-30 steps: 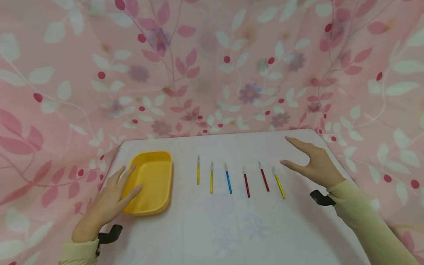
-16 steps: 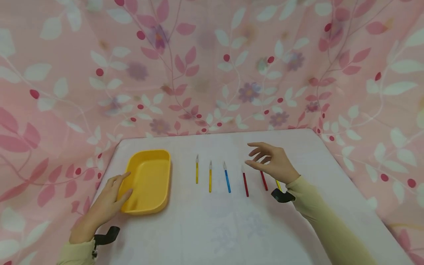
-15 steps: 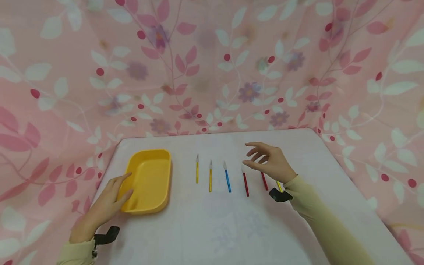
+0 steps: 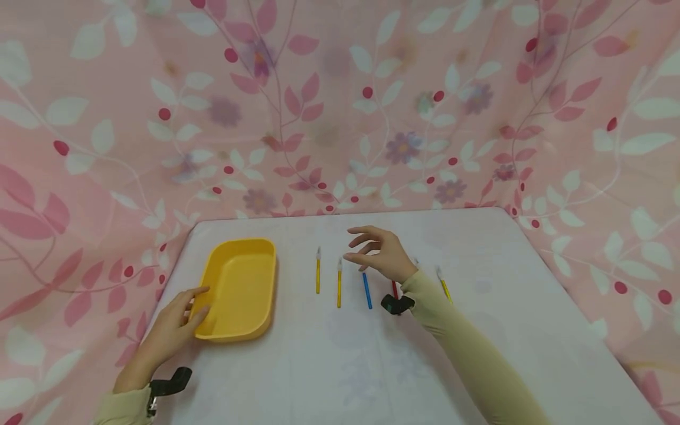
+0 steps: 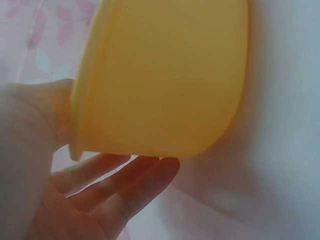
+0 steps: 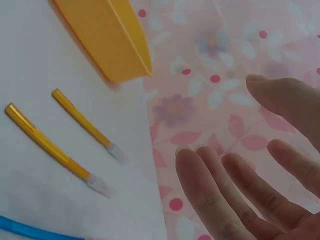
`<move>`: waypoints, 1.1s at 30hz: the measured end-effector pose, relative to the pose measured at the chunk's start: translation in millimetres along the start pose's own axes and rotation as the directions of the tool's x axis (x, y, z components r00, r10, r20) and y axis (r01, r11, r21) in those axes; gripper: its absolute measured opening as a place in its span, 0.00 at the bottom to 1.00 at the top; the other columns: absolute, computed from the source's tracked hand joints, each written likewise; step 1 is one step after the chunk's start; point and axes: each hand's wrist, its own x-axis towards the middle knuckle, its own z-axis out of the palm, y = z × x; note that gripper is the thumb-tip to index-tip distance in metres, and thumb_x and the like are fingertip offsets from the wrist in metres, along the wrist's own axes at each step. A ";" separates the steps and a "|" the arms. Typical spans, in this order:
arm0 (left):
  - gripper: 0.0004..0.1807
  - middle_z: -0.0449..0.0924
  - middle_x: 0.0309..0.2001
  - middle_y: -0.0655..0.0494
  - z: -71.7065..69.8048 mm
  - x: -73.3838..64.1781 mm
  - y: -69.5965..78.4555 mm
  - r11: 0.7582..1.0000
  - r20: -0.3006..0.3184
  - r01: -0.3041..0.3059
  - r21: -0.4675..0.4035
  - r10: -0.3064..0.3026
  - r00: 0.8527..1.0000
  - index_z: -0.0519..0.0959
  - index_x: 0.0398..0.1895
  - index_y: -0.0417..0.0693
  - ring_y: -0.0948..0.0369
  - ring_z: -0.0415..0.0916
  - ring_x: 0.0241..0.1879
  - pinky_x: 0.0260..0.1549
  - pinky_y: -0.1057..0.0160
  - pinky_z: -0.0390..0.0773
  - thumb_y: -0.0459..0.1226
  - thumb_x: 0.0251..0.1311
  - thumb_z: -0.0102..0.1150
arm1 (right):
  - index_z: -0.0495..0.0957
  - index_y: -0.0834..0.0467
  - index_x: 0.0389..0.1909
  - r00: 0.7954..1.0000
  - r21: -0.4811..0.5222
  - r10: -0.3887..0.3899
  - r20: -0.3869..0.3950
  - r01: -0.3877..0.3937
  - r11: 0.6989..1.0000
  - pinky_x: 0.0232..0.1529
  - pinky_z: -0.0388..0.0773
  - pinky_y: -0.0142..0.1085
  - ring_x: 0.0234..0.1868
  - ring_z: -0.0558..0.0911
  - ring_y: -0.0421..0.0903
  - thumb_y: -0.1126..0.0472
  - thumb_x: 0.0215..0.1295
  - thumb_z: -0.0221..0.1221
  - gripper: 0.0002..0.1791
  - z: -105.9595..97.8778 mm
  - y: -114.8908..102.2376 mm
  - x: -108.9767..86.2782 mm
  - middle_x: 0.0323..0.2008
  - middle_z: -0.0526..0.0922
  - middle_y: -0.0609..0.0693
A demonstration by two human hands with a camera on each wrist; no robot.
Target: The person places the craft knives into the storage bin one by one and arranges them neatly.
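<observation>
A yellow plastic tray (image 4: 241, 295) lies on the left of the table. My left hand (image 4: 172, 319) holds its near left side, thumb at the rim and fingers against the outer wall in the left wrist view. In midair, my right hand (image 4: 379, 252) hovers with loosely bent, spread fingers and nothing between them. Below it lies a blue craft knife (image 4: 367, 290), its pale tip partly covered by the hand. To its left are two yellow craft knives, the nearer one (image 4: 339, 289) and the farther one (image 4: 318, 276).
Behind my right wrist, a red craft knife (image 4: 395, 288) is partly hidden; another shows only its tip. A further yellow-handled craft knife (image 4: 445, 287) lies to the right. The white-covered table (image 4: 319, 366) meets a pink floral curtain (image 4: 329, 118) at its back and sides.
My right hand has swept left from the table's right side, across the row of craft knives, its fingers drawing closer together. My left hand has settled lower on the tray's rim.
</observation>
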 end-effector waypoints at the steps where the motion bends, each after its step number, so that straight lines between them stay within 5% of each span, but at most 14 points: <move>1: 0.27 0.72 0.70 0.30 0.3 -0.4 -0.9 1.000 0.000 -0.001 -0.003 0.001 1.000 0.71 0.76 0.35 0.35 0.77 0.58 0.56 0.28 0.81 0.38 0.82 0.61 | 0.82 0.53 0.70 1.000 0.023 0.008 -0.002 -0.008 1.000 0.39 0.90 0.63 0.40 0.90 0.57 0.65 0.66 0.78 0.31 3.8 3.0 3.2 0.54 0.85 0.60; 5: 0.26 0.72 0.71 0.30 1.1 -3.8 -3.4 1.000 -0.006 -0.003 -0.011 0.002 1.000 0.72 0.75 0.36 0.33 0.77 0.60 0.57 0.27 0.80 0.37 0.82 0.60 | 0.81 0.55 0.70 0.999 0.088 0.050 -0.006 -0.049 0.995 0.40 0.89 0.67 0.39 0.89 0.62 0.65 0.66 0.77 0.31 18.8 14.6 15.2 0.55 0.84 0.61; 12: 0.25 0.73 0.71 0.28 0.9 -5.6 -9.0 1.000 -0.022 0.002 -0.017 -0.003 1.000 0.71 0.76 0.37 0.36 0.80 0.55 0.57 0.30 0.81 0.37 0.83 0.59 | 0.79 0.57 0.72 0.992 0.102 0.130 -0.011 -0.128 0.987 0.39 0.91 0.60 0.47 0.85 0.79 0.63 0.66 0.77 0.34 40.0 36.7 32.9 0.60 0.81 0.66; 17: 0.27 0.71 0.73 0.29 2.0 -5.8 -10.4 0.998 -0.004 0.028 -0.054 -0.028 1.000 0.70 0.78 0.39 0.33 0.80 0.59 0.59 0.30 0.79 0.40 0.84 0.57 | 0.78 0.57 0.74 0.985 0.073 0.175 -0.007 -0.174 0.982 0.39 0.92 0.55 0.40 0.88 0.75 0.62 0.66 0.78 0.36 52.1 47.5 39.6 0.65 0.77 0.73; 33: 0.28 0.69 0.76 0.29 2.2 -5.3 -9.3 0.995 0.016 0.061 -0.083 -0.060 0.998 0.69 0.79 0.40 0.28 0.78 0.62 0.61 0.28 0.75 0.42 0.84 0.57 | 0.77 0.65 0.73 0.964 -0.038 0.266 -0.005 -0.266 0.963 0.31 0.92 0.46 0.30 0.91 0.59 0.67 0.63 0.79 0.38 77.1 60.2 60.9 0.60 0.80 0.67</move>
